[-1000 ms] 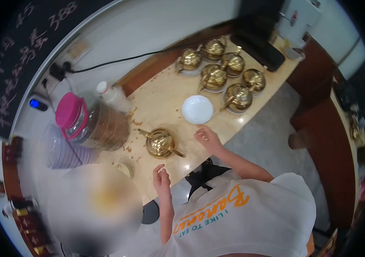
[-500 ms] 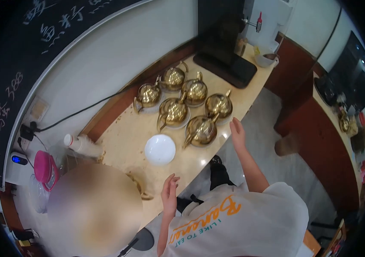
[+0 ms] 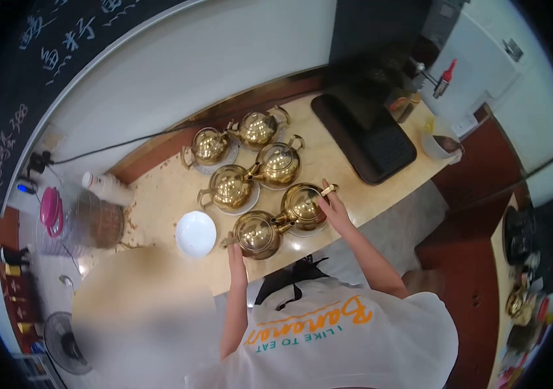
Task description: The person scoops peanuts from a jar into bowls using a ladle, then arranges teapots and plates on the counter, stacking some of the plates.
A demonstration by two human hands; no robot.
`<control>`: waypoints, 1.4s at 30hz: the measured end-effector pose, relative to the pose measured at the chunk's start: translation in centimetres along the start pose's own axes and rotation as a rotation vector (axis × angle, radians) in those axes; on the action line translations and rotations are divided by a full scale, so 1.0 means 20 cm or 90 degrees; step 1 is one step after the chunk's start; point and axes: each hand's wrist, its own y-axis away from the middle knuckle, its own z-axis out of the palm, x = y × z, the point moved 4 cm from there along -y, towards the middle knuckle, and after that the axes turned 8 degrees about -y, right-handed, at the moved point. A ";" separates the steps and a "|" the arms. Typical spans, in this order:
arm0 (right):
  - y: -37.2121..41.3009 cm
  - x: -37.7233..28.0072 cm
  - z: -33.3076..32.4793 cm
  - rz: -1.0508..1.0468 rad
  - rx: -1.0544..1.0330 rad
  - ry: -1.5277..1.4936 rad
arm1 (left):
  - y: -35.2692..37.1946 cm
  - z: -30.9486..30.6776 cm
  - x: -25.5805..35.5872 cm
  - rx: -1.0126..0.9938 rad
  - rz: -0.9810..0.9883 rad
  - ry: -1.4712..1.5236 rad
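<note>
Two rounded gold teapots stand close together near the front edge of the counter, their spouts almost meeting. My left hand (image 3: 237,260) is upright against the handle side of the nearer teapot (image 3: 257,235), its fingers stretched out. At the right teapot (image 3: 304,204), my right hand (image 3: 336,211) lies along the side near the handle, fingers extended. Whether either hand hooks a handle is hard to see. Behind them are several more gold teapots, including one in the middle (image 3: 231,187) on a white saucer. A white dish (image 3: 196,233) sits to the left of my left hand.
A black tray (image 3: 390,162) lies behind on the counter (image 3: 367,194), with a white bowl (image 3: 440,144) beyond it. A tap with a red handle (image 3: 445,72) is above. At left stand a white bottle (image 3: 109,188) and a pink-lidded container (image 3: 52,211). A blurred patch covers the lower left.
The view has shifted. Both hands, held apart from the teapots before, are now at the two front teapots, one on each outer side.
</note>
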 end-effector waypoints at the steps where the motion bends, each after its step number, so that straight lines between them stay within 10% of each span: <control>1: -0.02 0.03 0.01 0.061 -0.028 -0.048 | -0.03 0.01 0.00 0.018 0.009 0.004; 5: -0.15 0.05 0.03 -0.074 -0.072 0.037 | -0.14 0.02 0.01 0.057 0.042 0.010; 14: -0.20 0.10 0.03 0.106 -0.071 -0.153 | -0.14 -0.04 0.08 0.071 0.089 -0.191; 28: -0.18 -0.03 -0.47 0.022 0.284 -0.294 | 0.41 -0.58 -0.11 0.496 -0.158 0.157; 42: -0.17 0.07 -0.49 0.017 0.444 -0.260 | 0.43 -0.72 -0.22 0.716 -0.100 0.161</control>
